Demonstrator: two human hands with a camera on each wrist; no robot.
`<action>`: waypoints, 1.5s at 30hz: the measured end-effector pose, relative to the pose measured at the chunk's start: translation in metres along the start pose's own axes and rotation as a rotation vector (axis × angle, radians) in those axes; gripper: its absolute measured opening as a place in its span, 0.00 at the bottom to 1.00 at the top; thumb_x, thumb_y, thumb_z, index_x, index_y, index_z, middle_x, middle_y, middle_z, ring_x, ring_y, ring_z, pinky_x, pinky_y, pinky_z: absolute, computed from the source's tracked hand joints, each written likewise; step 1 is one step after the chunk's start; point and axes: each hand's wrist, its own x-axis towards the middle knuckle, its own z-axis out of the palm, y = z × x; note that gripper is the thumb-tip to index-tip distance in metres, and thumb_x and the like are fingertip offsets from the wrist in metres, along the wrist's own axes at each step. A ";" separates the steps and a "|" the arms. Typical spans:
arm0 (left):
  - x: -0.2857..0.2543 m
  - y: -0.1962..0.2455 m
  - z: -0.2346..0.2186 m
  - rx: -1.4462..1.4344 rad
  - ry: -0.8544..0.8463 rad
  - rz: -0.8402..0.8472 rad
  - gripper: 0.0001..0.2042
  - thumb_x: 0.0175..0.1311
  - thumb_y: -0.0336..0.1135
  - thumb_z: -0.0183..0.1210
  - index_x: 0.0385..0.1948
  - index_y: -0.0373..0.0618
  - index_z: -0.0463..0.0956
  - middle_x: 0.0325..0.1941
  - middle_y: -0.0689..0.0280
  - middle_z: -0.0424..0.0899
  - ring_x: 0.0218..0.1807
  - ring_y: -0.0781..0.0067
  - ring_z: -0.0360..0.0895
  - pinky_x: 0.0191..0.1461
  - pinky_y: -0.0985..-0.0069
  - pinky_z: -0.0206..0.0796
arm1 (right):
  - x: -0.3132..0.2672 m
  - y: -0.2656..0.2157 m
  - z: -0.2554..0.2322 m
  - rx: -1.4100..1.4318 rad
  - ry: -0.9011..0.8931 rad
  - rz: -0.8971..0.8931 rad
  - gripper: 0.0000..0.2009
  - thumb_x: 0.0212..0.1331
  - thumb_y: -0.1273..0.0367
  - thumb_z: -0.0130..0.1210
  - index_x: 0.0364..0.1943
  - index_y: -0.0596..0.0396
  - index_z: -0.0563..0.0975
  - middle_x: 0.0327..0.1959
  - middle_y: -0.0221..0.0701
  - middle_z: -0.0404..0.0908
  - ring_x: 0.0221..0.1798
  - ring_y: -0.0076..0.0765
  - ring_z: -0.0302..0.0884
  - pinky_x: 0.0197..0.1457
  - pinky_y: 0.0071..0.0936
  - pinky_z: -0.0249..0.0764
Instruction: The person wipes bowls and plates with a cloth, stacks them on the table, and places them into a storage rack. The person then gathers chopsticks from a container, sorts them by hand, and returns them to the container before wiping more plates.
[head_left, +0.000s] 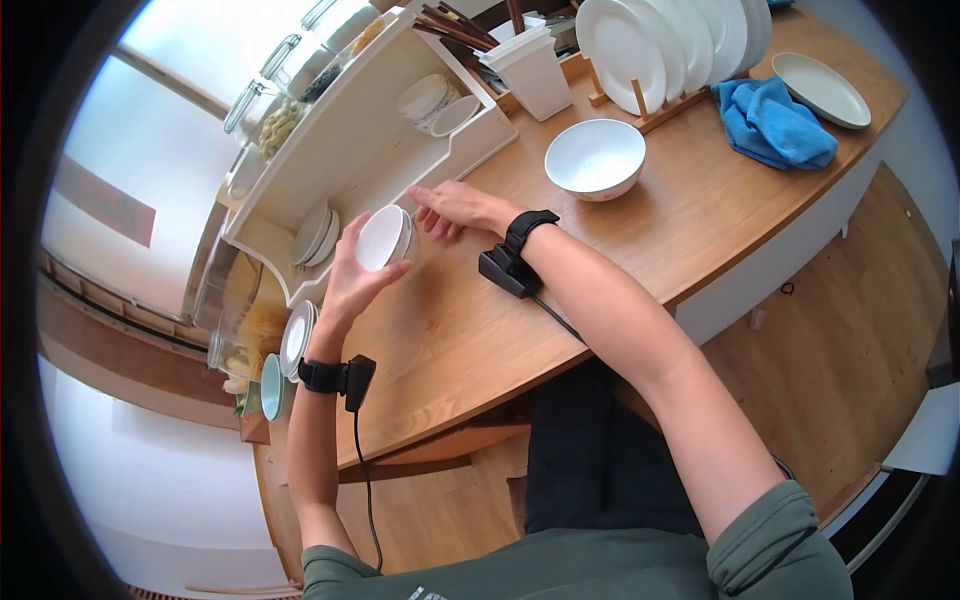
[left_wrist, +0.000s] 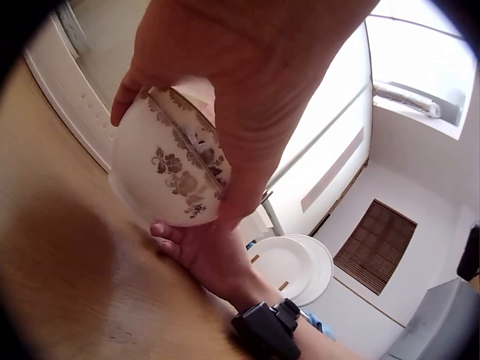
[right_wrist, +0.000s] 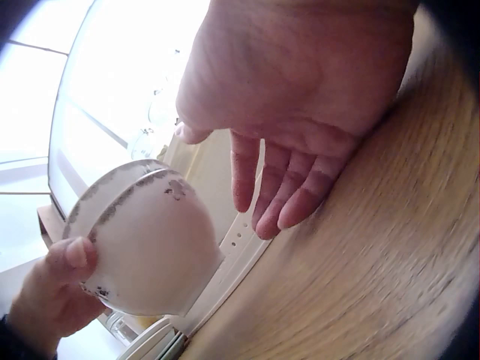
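Note:
Two nested white bowls (head_left: 382, 238) with a floral pattern outside are held by the left hand (head_left: 350, 280), its thumb and fingers gripping them near the rims. They are tilted on their side above the table. In the left wrist view the bowls (left_wrist: 169, 169) show brown flowers below the left hand (left_wrist: 225, 82). Just to the right of them, the right hand (head_left: 455, 208) is empty, its fingers relaxed. The right wrist view shows a gap between the right hand (right_wrist: 300, 112) and the bowls (right_wrist: 154, 240).
A white shelf (head_left: 330, 150) holds stacked bowls and plates behind the hands. On the wooden table (head_left: 450, 320) stand a large bowl (head_left: 596, 160), a plate rack (head_left: 660, 112), a blue cloth (head_left: 775, 125), an oval plate (head_left: 822, 90) and a white utensil holder (head_left: 532, 75).

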 end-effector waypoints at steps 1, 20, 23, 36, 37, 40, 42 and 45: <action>0.001 0.001 0.000 -0.016 -0.009 0.005 0.48 0.36 0.46 0.73 0.61 0.33 0.57 0.59 0.48 0.67 0.61 0.56 0.67 0.64 0.66 0.59 | -0.001 -0.001 0.000 -0.013 0.020 -0.012 0.33 0.63 0.42 0.42 0.35 0.65 0.76 0.22 0.33 0.75 0.22 0.26 0.71 0.24 0.23 0.70; -0.014 -0.013 0.008 -0.136 -0.121 0.025 0.57 0.34 0.49 0.76 0.66 0.34 0.47 0.68 0.48 0.56 0.69 0.55 0.56 0.70 0.66 0.51 | 0.000 -0.010 0.010 -0.398 -0.055 -0.123 0.22 0.57 0.55 0.55 0.37 0.65 0.80 0.19 0.27 0.72 0.21 0.20 0.64 0.23 0.23 0.61; -0.019 -0.023 0.001 -0.186 -0.166 0.053 0.58 0.38 0.48 0.75 0.68 0.34 0.42 0.70 0.48 0.52 0.71 0.56 0.52 0.71 0.65 0.48 | 0.004 -0.008 0.010 -0.406 -0.012 -0.206 0.19 0.57 0.61 0.54 0.42 0.66 0.79 0.24 0.32 0.78 0.25 0.23 0.70 0.28 0.23 0.68; -0.039 -0.046 0.011 -0.772 -0.364 -0.216 0.32 0.57 0.39 0.64 0.61 0.39 0.57 0.43 0.62 0.77 0.38 0.78 0.75 0.43 0.81 0.69 | 0.003 -0.014 0.003 -0.536 -0.029 -0.131 0.19 0.55 0.65 0.55 0.47 0.63 0.79 0.39 0.43 0.83 0.44 0.31 0.77 0.50 0.26 0.71; -0.039 -0.044 0.014 -0.811 -0.354 -0.191 0.29 0.59 0.38 0.62 0.59 0.39 0.58 0.37 0.62 0.78 0.33 0.77 0.76 0.38 0.82 0.71 | 0.001 -0.018 0.005 -0.550 -0.029 -0.169 0.19 0.55 0.66 0.54 0.49 0.62 0.78 0.33 0.39 0.83 0.38 0.28 0.78 0.44 0.24 0.73; -0.042 -0.041 0.016 -0.901 -0.363 -0.218 0.32 0.59 0.39 0.62 0.61 0.39 0.55 0.38 0.61 0.78 0.35 0.76 0.77 0.40 0.80 0.72 | -0.009 -0.040 0.007 -0.648 -0.089 0.018 0.18 0.55 0.68 0.53 0.49 0.62 0.78 0.26 0.33 0.81 0.30 0.24 0.77 0.34 0.22 0.73; -0.044 -0.044 0.018 -0.920 -0.351 -0.203 0.33 0.59 0.39 0.63 0.61 0.39 0.55 0.39 0.61 0.78 0.36 0.76 0.78 0.40 0.79 0.73 | -0.012 -0.041 0.011 -0.761 -0.056 -0.010 0.15 0.50 0.68 0.52 0.39 0.62 0.82 0.24 0.42 0.82 0.26 0.40 0.78 0.37 0.38 0.74; -0.039 -0.045 0.017 -0.905 -0.366 -0.187 0.35 0.58 0.40 0.63 0.63 0.40 0.53 0.39 0.62 0.78 0.37 0.77 0.78 0.42 0.79 0.73 | -0.012 -0.055 0.016 -1.120 0.002 -0.123 0.13 0.50 0.69 0.51 0.37 0.58 0.82 0.27 0.46 0.81 0.29 0.48 0.79 0.39 0.41 0.74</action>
